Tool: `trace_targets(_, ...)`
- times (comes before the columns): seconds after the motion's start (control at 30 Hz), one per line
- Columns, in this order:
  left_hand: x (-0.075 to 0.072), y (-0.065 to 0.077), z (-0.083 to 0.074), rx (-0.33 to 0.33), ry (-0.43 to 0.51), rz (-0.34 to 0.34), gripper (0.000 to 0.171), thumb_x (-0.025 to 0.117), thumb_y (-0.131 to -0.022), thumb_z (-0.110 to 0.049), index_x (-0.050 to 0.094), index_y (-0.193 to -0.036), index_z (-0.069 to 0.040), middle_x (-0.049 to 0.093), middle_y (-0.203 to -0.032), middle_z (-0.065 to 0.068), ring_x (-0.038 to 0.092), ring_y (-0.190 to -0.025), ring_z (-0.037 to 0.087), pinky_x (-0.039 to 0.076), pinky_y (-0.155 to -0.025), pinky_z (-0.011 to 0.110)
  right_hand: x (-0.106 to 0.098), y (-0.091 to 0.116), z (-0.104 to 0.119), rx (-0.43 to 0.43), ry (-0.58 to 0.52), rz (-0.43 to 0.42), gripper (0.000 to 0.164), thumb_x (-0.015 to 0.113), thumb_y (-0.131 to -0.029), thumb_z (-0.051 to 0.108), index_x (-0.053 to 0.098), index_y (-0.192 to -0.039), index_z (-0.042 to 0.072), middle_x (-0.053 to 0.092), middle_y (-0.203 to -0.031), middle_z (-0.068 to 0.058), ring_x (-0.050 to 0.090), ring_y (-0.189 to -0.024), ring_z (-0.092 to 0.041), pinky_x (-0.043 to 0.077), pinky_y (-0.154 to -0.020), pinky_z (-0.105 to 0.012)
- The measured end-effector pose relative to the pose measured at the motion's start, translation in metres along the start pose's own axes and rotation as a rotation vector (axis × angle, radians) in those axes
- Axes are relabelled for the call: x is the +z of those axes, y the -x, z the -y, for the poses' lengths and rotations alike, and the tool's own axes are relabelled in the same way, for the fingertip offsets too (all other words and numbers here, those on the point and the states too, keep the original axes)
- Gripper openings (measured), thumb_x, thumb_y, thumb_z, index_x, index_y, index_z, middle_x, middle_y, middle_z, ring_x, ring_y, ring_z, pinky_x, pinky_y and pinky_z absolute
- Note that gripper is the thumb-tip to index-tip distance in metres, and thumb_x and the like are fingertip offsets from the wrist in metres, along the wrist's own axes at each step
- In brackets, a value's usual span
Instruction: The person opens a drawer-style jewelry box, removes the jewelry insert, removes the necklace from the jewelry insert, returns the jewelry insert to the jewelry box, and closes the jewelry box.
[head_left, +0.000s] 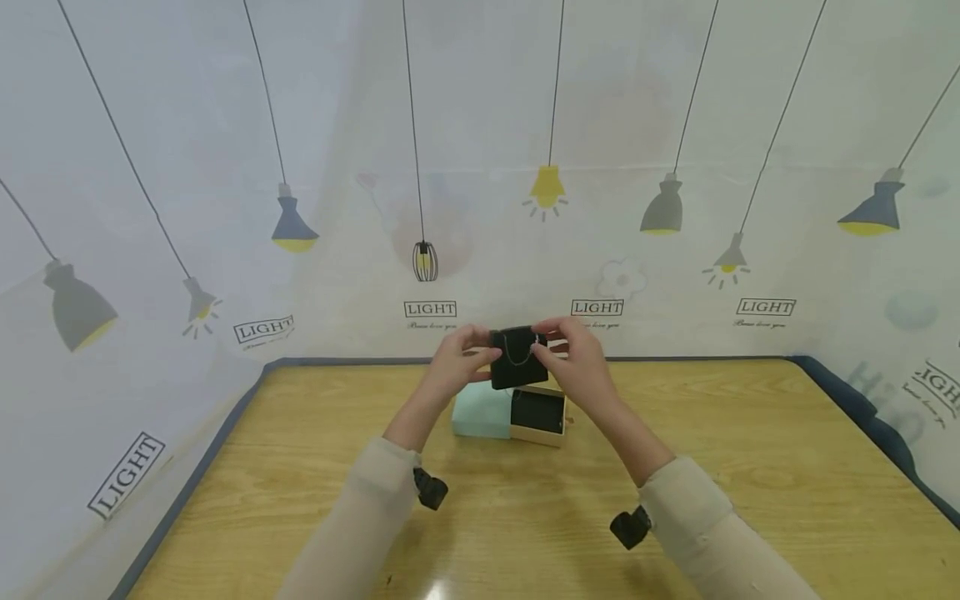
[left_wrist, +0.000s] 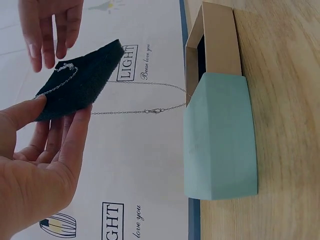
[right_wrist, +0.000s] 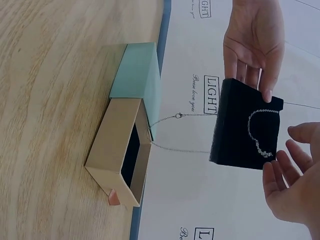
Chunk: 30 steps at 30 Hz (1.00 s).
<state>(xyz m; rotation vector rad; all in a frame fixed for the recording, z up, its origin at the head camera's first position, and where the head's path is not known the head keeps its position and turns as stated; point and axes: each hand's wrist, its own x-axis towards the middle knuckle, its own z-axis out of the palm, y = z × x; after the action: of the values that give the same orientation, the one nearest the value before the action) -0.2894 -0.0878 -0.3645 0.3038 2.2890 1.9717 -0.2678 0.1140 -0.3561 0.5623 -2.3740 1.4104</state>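
A black foam jewelry pad (head_left: 519,371) is held up over the box, pinched by my left hand (head_left: 453,362). The left thumb (left_wrist: 30,112) lies on its front face and the other fingers are behind it. A thin silver necklace (right_wrist: 251,131) loops across that face, with a small cluster pendant (right_wrist: 263,150) near the edge. Its chain hangs below the pad toward the box, the clasp (left_wrist: 154,111) showing. At the pad's right edge, by the pendant, is my right hand (head_left: 581,362), fingers loosely extended; the wrist views show no clear pinch.
Below the hands, a drawer-style box stands on the wooden table (head_left: 337,500): a mint sleeve (head_left: 480,417) with its tan drawer (right_wrist: 112,142) pulled partly out, dark inside. A peach ribbon tab (right_wrist: 114,196) is on the drawer's end. Behind hangs a lamp-printed cloth (head_left: 480,167).
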Motion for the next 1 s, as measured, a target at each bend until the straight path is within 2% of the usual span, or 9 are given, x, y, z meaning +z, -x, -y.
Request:
trace_targets(0.5,0.007,0.006,-0.003,0.059,-0.07,-0.028,0.028,0.065,-0.096,-0.008,0.057,-0.121,0.0,0.059,-0.132,0.019,0.064,-0.118,0.038,0.063,-0.084,0.036,0.008,0.004,0.007,0.013,-0.029,0.065,0.027,0.066,-0.095,0.007,0.063,-0.12,-0.002,0.066,-0.116,-0.019,0.065,-0.105,-0.03,0.059,-0.093,-0.045)
trace_targets(0.8,0.014,0.013,-0.004,0.138,-0.236,-0.073,0.026,0.068,-0.095,-0.013,0.059,-0.119,-0.005,0.063,-0.127,0.015,0.068,-0.113,0.032,0.063,-0.08,0.033,0.008,0.005,0.007,0.037,-0.031,0.073,0.025,0.067,-0.095,0.012,0.064,-0.118,0.0,0.069,-0.114,-0.019,0.068,-0.106,-0.031,0.06,-0.092,-0.047)
trace_targets(1.0,0.018,0.019,-0.01,0.192,-0.352,-0.085,0.023,0.068,-0.095,-0.013,0.06,-0.116,-0.009,0.066,-0.123,0.011,0.069,-0.113,0.031,0.063,-0.084,0.038,0.01,0.005,0.006,0.046,-0.01,0.051,0.022,0.069,-0.095,0.014,0.066,-0.112,0.001,0.071,-0.109,-0.017,0.069,-0.103,-0.03,0.061,-0.09,-0.045)
